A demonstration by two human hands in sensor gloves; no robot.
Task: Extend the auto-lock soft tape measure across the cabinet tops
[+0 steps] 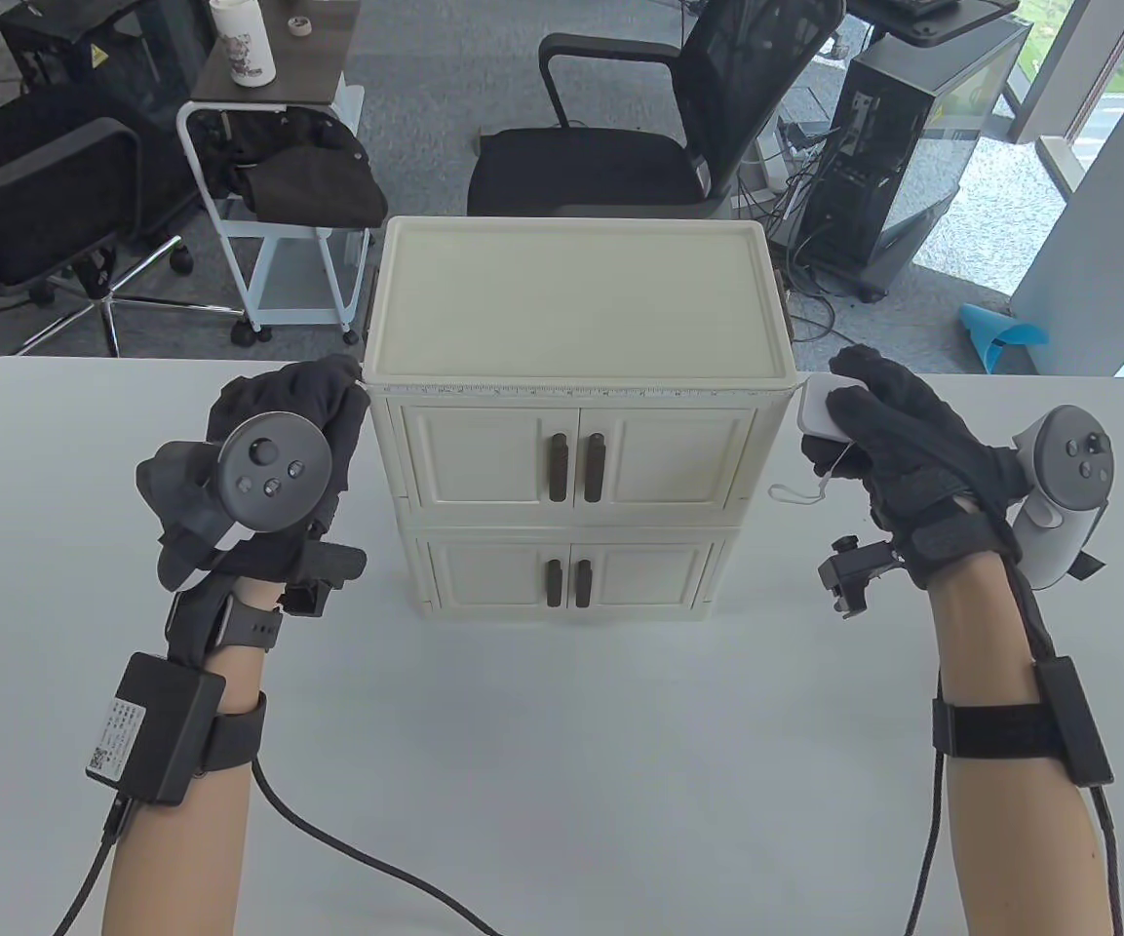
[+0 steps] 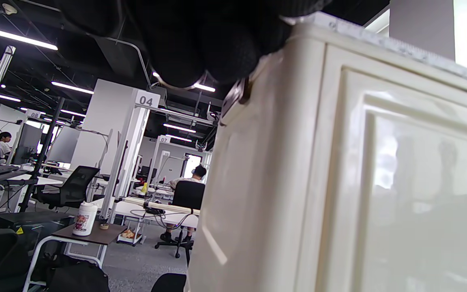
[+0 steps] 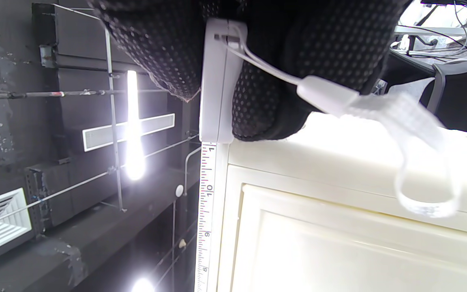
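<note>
Table view. White desk point(image 1: 542, 760) in an open office; grey carpet beyond its far edge, a black mesh chair point(image 1: 659, 127) behind, a white rolling cart point(image 1: 269, 224) with a bottle point(image 1: 242, 41) on top to the far left, a computer tower point(image 1: 922, 146) to the far right. A cream two-tier cabinet point(image 1: 576, 390) stands at the desk's far middle, both pairs of doors closed, contents hidden. Bare desk surface lies in front of it and on both sides. The soft tape point(image 1: 571, 392) lies stretched along the front top edge of the cabinet, corner to corner. Left hand point(image 1: 279, 458) sits at the cabinet's top left corner, grip clenched on the tape's end. Right hand point(image 1: 903, 448) is at the top right corner, gripping the white tape measure case point(image 1: 820, 408); a white wrist loop point(image 1: 800, 490) hangs below it.

Left wrist view. Gloved fingers point(image 2: 201, 44) pressed at the cabinet's upper corner; tape runs away along the top edge point(image 2: 399, 44). Cream side wall and door panel fill the right. Office rows and ceiling lights behind.

Right wrist view, rolled sideways. Fingers point(image 3: 318, 44) clamp the case on both sides, the case butted to the cabinet corner. Printed tape leaves the case along the cabinet edge point(image 3: 206, 211). Loop dangles free over the cabinet's side.
</note>
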